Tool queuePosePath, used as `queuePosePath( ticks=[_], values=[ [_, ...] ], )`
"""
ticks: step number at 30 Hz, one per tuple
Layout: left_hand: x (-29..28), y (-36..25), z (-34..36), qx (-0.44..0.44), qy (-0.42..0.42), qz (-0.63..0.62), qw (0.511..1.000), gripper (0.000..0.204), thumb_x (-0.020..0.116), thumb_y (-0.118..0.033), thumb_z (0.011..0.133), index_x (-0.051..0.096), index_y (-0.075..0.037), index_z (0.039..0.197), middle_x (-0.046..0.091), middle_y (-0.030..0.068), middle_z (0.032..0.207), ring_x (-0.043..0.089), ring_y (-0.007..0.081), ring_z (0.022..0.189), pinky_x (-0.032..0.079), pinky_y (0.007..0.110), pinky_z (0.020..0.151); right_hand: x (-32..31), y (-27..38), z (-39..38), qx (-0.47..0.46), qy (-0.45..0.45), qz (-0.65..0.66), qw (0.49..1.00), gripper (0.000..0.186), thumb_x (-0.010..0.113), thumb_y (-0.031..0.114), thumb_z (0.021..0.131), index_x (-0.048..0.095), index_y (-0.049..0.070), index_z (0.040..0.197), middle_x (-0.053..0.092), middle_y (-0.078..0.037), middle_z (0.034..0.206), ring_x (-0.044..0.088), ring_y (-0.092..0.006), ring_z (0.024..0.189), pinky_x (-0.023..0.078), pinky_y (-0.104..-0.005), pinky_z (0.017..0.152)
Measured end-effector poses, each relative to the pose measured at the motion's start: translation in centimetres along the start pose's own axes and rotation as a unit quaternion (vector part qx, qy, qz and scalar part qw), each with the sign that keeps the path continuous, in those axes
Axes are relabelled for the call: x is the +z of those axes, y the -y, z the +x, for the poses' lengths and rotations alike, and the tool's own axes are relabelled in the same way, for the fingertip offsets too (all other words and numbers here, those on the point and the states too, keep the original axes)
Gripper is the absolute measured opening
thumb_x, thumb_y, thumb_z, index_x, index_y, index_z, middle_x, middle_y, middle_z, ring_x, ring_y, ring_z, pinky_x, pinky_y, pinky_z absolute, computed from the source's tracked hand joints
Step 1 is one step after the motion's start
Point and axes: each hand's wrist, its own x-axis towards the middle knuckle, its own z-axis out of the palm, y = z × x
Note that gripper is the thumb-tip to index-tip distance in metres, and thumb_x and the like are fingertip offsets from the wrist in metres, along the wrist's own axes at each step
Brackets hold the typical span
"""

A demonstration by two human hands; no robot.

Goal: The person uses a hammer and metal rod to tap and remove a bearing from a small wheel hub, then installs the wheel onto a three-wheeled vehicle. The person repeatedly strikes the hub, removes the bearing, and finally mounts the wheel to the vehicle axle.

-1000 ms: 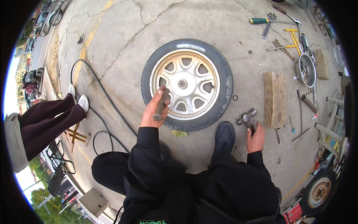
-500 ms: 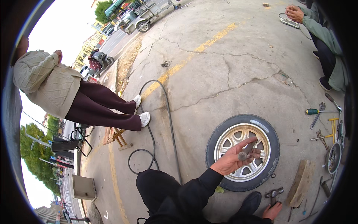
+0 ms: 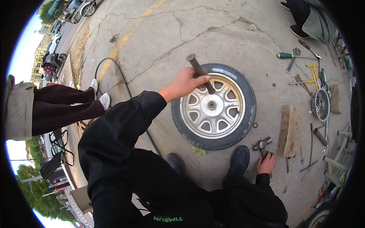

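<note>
My left hand [image 3: 188,79] grips a thick metal rod [image 3: 192,58] with a flat end at the top, held tilted over the wheel, its lower end just above the hub. The wheel [image 3: 232,121], a black tyre on a worn silver rim, lies flat on the concrete between me and the cracked pavement beyond. Down at my right, my right hand [image 3: 266,165] is closed on the handle of a hammer [image 3: 264,143], whose head is low by the ground beside my right shoe [image 3: 238,159].
Right: a wood block [image 3: 289,129], metal bowl [image 3: 320,104], several tools [image 3: 313,78], a ladder-like metal frame [image 3: 336,163]. Left: a standing person [image 3: 64,114], black hose [image 3: 123,76], folding chair [image 3: 57,152]. Another person's legs [image 3: 298,22] are at upper right.
My left hand has risen with the rod, now further over the rim with its top raised. The view swung toward the street and back. My right hand stays low on the hammer.
</note>
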Motion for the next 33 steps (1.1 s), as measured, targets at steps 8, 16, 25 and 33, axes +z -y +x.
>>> queuePosePath(
  ticks=[8,16,25,33],
  values=[
    [4.3,7.3,-3.2,-0.036,-0.057,0.033,0.997,0.023,0.076,-0.011,0.094,0.069,0.001,0.113,0.074,0.0065,0.100,0.069,0.0122,0.091,0.056,0.030,0.082,-0.2,0.0,0.1,-0.005,-0.011,0.013,1.000,0.047,0.072,0.011,0.085,0.054,-0.001,0.126,0.052,-0.024,0.124,0.051,-0.0442,0.117,0.045,-0.0489,0.099],
    [6.9,7.3,-2.1,0.030,-0.029,0.141,0.989,0.022,0.076,-0.008,0.093,0.069,0.002,0.111,0.076,0.0096,0.089,0.070,0.0116,0.080,0.055,0.029,0.072,-0.2,0.5,0.0,0.010,-0.012,0.008,1.000,0.047,0.072,0.010,0.085,0.053,-0.001,0.127,0.052,-0.025,0.126,0.051,-0.0441,0.118,0.045,-0.0486,0.101],
    [7.4,7.1,-1.4,0.064,-0.030,0.177,0.982,0.019,0.076,-0.012,0.089,0.072,-0.003,0.106,0.075,0.0160,0.085,0.073,0.0272,0.071,0.055,0.035,0.066,-0.3,0.2,0.1,0.007,-0.013,0.020,1.000,0.049,0.072,0.011,0.085,0.054,0.000,0.129,0.053,-0.023,0.127,0.051,-0.0430,0.118,0.046,-0.0476,0.100],
    [7.7,6.8,-1.1,0.073,-0.023,0.217,0.973,0.019,0.077,-0.011,0.089,0.072,-0.004,0.105,0.076,0.0151,0.086,0.074,0.0271,0.076,0.056,0.035,0.069,-0.4,0.1,0.1,0.014,-0.009,0.023,1.000,0.051,0.072,0.012,0.085,0.053,0.001,0.131,0.053,-0.022,0.128,0.051,-0.0422,0.119,0.047,-0.0472,0.100]
  ],
)
